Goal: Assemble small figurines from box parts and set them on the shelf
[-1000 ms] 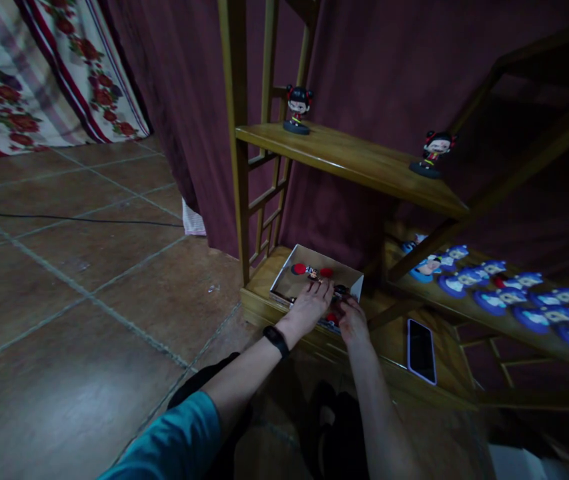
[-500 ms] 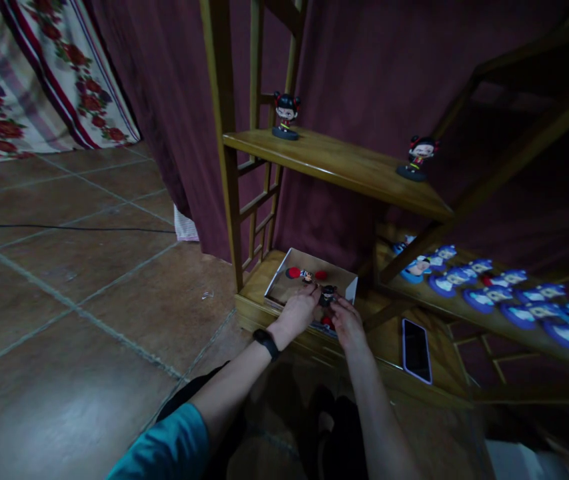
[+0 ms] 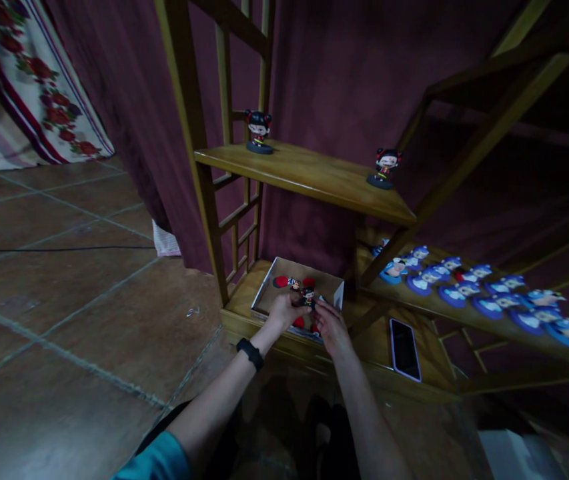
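Observation:
Between my two hands is a small figurine with black hair and a dark base, held over an open shallow cardboard box. My left hand, with a black band on its wrist, closes its fingers on the figurine's left side. From the right, my right hand has its fingertips on the same figurine. Inside the box lie several figurines with red parts, among them a lying figurine near the back; my hands partly cover the others.
On the wooden shelf above stand a black-haired figurine and another figurine. A phone lies on the lower board to the right. Several blue-and-white figurines stand in rows on the right shelf. A cable crosses the tiled floor.
My view has shifted, so the shelf and box appear further left and slightly lower. The held figurine has turned, and its face now shows more clearly between my hands.

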`<state>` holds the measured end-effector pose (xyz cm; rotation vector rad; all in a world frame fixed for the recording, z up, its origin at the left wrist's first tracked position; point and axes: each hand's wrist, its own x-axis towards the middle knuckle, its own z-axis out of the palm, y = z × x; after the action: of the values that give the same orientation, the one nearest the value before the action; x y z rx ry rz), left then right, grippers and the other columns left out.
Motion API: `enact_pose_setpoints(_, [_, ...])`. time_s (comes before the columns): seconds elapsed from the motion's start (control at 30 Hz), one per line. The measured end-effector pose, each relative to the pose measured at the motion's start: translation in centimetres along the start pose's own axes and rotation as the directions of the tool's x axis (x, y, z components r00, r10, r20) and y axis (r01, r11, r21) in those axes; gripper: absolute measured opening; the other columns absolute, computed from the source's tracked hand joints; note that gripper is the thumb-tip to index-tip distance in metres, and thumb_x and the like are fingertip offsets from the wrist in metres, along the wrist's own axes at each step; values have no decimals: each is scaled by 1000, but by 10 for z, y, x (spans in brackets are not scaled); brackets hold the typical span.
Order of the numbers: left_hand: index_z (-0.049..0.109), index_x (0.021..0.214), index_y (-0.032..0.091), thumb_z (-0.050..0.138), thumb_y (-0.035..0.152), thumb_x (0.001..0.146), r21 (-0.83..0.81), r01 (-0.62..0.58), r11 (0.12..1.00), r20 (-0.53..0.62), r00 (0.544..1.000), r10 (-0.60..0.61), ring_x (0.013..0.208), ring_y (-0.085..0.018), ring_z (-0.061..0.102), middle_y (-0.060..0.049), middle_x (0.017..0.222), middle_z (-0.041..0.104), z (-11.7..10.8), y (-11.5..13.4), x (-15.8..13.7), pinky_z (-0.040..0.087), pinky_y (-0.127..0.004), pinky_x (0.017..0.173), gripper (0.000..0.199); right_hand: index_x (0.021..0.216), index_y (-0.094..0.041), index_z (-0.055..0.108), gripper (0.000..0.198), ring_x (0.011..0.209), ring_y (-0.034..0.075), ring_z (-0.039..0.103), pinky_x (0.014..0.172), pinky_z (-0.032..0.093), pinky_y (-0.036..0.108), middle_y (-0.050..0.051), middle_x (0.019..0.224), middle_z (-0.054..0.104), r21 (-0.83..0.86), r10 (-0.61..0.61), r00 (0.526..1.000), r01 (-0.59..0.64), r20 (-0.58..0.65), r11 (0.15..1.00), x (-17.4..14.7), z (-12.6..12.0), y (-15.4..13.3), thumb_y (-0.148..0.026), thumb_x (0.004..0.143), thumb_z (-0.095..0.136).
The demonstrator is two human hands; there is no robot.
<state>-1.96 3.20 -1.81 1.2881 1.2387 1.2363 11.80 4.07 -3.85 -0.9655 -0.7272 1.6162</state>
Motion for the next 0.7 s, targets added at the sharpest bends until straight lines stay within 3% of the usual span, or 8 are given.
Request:
enact_pose_setpoints(0.13, [64, 79, 13, 76, 26, 53, -121, 21, 992, -22, 999, -24, 68, -17, 60, -2, 70, 66, 2, -3, 2, 47, -28, 65, 31, 86, -20, 67, 29, 67, 14, 62, 62, 49, 27, 2, 79, 70, -4, 29, 999, -29, 20, 1000, -4, 4, 2, -25, 59, 73])
enact_pose_setpoints(0.23, [63, 83, 12, 78, 23, 49, -207, 46, 977, -33, 998, -54, 67, -15, 59, -1, 70, 65, 2, -5, 2, 48, -28, 67, 39, 85, -21, 67, 29, 72, 15, 63, 64, 49, 28, 2, 87, 70, 7, 3, 1000, -3, 19, 1000, -5, 6, 0, -22, 57, 74])
enact_pose_setpoints(0.4, [61, 94, 13, 74, 23, 59, -419, 252, 872, 57, 966, -252, 68, -13, 63, -5, 81, 66, -7, -3, -1, 50, -28, 69, 38, 83, -21, 68, 28, 61, 12, 59, 58, 47, 26, 1, 83, 70, -17, -11, 1000, 11, -16, 1000, -4, 5, -5, -19, 55, 71])
enact_pose_setpoints(0.57, [63, 92, 12, 71, 25, 64, -427, 392, 815, 75, 913, -400, 60, -12, 62, -7, 75, 67, -14, 0, 0, 49, -23, 58, 32, 81, -19, 69, 27, 53, 9, 54, 53, 44, 24, 0, 76, 69, -70, 10, 1000, -12, -30, 997, -3, 5, -8, -18, 53, 70])
enact_pose_setpoints(0.7, [64, 86, 10, 72, 15, 61, -472, 435, 767, 118, 893, -434, 56, -11, 61, -7, 72, 68, -14, -1, 0, 49, -22, 55, 27, 83, -18, 69, 29, 52, 9, 53, 52, 43, 23, 1, 77, 69, -98, 7, 1000, -4, 26, 995, -5, 8, -8, -20, 54, 70])
